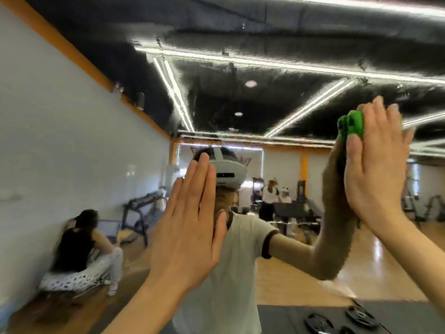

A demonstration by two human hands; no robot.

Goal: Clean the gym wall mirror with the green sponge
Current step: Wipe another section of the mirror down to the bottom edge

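**Head view: two hands at a gym wall mirror**

Filling nearly the whole head view, the gym wall mirror [277, 97] is reflecting a dark ceiling crossed by bright light strips [240, 59], a pale side wall with an orange band along its top, and a glossy wooden floor [375, 266]. At centre, the person's own reflection is showing a white headset [228, 173] and a light short-sleeved shirt [231, 268] with dark cuffs.

The left hand [190, 227] is lying flat against the glass at lower centre, fingers straight and close together, grasping nothing. The right hand [375, 165] is reaching up at the far right of the scene, fingers extended, and is pressing the green sponge [351, 126] against the mirror; the sponge is showing between the palm and the glass, just left of the fingers, beside the hand's darker reflection.

At the left of the reflection, a seated person [81, 251] in a dark top and patterned trousers is sitting on the floor near the pale wall, with a dumbbell rack [144, 208] farther back. Another figure in a white top [269, 198] is standing among exercise machines in the far background. At the near right bottom edge, black weight plates [361, 317] are lying on a dark mat [284, 317].
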